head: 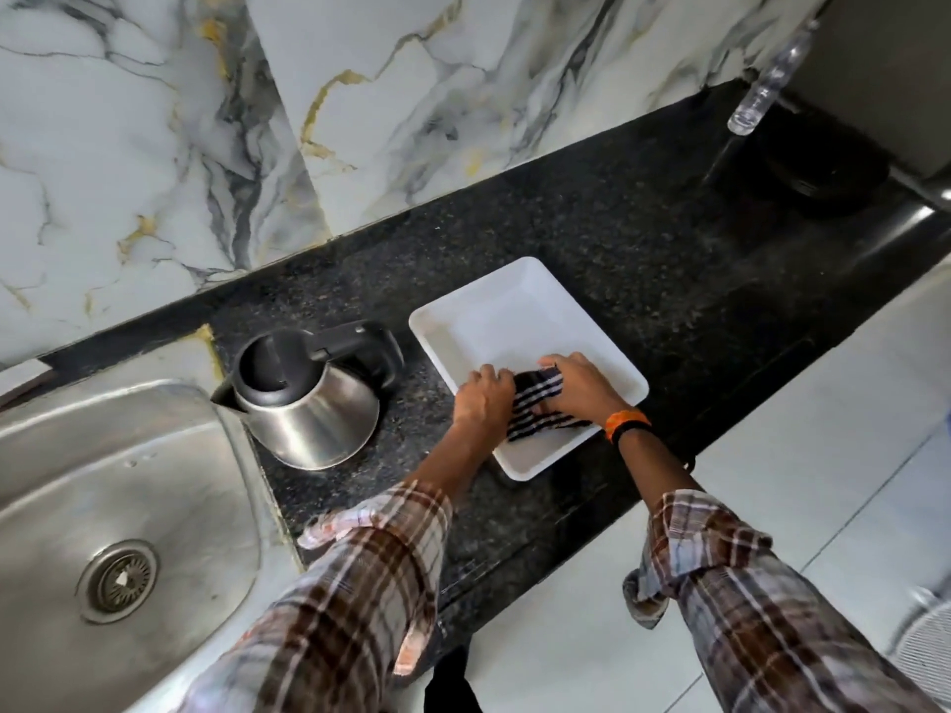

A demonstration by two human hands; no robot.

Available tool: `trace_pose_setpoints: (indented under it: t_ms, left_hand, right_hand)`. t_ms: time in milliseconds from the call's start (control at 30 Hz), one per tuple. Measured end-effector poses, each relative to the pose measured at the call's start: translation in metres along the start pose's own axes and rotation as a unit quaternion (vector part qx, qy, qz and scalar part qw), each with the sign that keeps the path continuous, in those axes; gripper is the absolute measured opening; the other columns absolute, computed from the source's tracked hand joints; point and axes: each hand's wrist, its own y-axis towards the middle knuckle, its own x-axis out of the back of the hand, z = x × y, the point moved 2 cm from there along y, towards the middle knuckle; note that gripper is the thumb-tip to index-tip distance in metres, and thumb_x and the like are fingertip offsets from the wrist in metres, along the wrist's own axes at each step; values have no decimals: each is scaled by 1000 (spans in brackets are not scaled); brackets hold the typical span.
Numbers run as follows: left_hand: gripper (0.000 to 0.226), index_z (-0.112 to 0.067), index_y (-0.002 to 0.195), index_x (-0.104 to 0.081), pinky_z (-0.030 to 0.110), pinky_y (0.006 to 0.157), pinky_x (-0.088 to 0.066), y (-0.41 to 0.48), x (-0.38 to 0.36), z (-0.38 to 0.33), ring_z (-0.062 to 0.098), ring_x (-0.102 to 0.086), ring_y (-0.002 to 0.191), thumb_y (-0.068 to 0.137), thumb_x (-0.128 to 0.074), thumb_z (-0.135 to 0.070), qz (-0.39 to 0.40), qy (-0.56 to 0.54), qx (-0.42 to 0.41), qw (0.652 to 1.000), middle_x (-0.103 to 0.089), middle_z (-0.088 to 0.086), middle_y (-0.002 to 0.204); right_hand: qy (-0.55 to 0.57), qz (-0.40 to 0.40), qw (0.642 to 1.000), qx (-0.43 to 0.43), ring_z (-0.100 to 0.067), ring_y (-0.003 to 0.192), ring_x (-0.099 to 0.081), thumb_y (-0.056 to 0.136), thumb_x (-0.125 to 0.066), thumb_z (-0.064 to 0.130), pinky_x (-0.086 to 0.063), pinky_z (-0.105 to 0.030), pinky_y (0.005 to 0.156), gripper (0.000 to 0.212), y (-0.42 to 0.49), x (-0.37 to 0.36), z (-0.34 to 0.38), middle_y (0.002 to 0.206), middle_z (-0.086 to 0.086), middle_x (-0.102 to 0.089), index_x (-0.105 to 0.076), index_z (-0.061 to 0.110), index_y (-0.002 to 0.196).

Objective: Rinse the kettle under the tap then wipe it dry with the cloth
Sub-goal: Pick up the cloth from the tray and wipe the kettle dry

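A steel kettle (314, 419) with a black lid and handle stands upright on the dark granite counter, just right of the sink (62, 455). A black cloth with white stripes (535, 409) lies in the near part of a white square tray (494, 311). My left hand (483, 398) and my right hand (579, 383) both rest on the cloth, fingers pressed onto it from either side. Neither hand touches the kettle. No tap shows in view.
The sink's drain (121, 578) is at the lower left. A clear plastic bottle (767, 79) and a dark round object (818, 162) sit at the far right of the counter. Marble wall tiles rise behind the counter; pale floor lies at the right.
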Motion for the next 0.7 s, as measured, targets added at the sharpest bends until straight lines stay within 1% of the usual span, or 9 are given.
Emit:
trace_pose_setpoints:
  t_ms: [67, 100, 167, 333, 400, 500, 533, 633, 700]
  left_hand:
    - [32, -4, 131, -54, 51, 99, -51, 2, 6, 5, 42, -61, 123, 100, -56, -8, -5, -69, 9, 998, -58, 21, 133]
    - [31, -3, 129, -58, 50, 99, -50, 3, 11, 8, 44, -61, 121, 98, -58, -8, -8, -121, 12, 993, -61, 22, 130]
    - [30, -2, 124, -66, 43, 98, -47, -3, 26, 19, 43, -63, 117, 95, -65, -8, -27, -225, 10, 974, -66, 24, 124]
    - [23, 1, 119, -70, 29, 99, -47, -57, 58, 60, 29, -69, 113, 97, -66, -2, -139, -415, 28, 899, -74, 17, 118]
    - [22, 0, 119, -68, 32, 101, -51, -90, 59, 80, 22, -69, 110, 99, -61, 1, -190, -461, 45, 866, -74, 13, 116]
    - [20, -6, 118, -66, 26, 98, -54, -147, 49, 113, 13, -69, 107, 102, -57, 1, -269, -513, 70, 812, -74, 4, 112]
    - [17, -8, 117, -65, 26, 97, -55, -164, 43, 122, 13, -70, 106, 103, -57, -1, -290, -524, 82, 796, -74, 3, 112]
    - [16, -11, 121, -64, 43, 101, -55, -209, 23, 157, 22, -70, 110, 105, -61, -11, -348, -540, 140, 754, -73, 5, 115]
    - [24, -15, 127, -60, 42, 105, -53, -228, 18, 174, 19, -66, 115, 103, -64, -15, -382, -529, 167, 739, -69, 4, 121]
  right_hand:
    - [25, -27, 999, 24, -31, 110, -65, 75, -91, 28, -48, -34, 88, 44, 0, 1, 2, 107, -9, -69, -70, 12, 110]
    - [46, -42, 998, 28, -28, 100, -68, 75, -90, 27, -45, -31, 78, 33, -1, 3, 5, 94, -5, -70, -69, 14, 96]
    - [102, -63, 993, 20, -24, 88, -68, 76, -89, 28, -42, -30, 72, 28, -6, 10, 13, 85, -5, -70, -67, 13, 85]
    - [247, -19, 968, 32, -22, 87, -74, 65, -83, 42, -58, -39, 79, 35, -29, 16, 66, 88, -4, -76, -69, 22, 90]
    - [251, 19, 965, 68, -17, 85, -74, 63, -82, 44, -58, -37, 80, 36, -37, 6, 99, 87, 1, -76, -70, 26, 92]
    - [253, 87, 957, 112, -11, 87, -75, 67, -85, 40, -58, -35, 85, 34, -48, -26, 153, 90, 5, -78, -73, 27, 96]
    - [250, 103, 955, 125, -11, 89, -74, 67, -86, 40, -57, -35, 87, 35, -52, -36, 168, 91, 4, -79, -74, 25, 97]
    - [205, 130, 955, 173, -11, 93, -74, 73, -88, 35, -56, -34, 88, 31, -64, -69, 214, 95, 4, -79, -75, 23, 99]
    - [181, 130, 953, 203, -6, 90, -71, 79, -88, 28, -55, -30, 85, 25, -69, -84, 238, 94, 6, -78, -76, 24, 100]
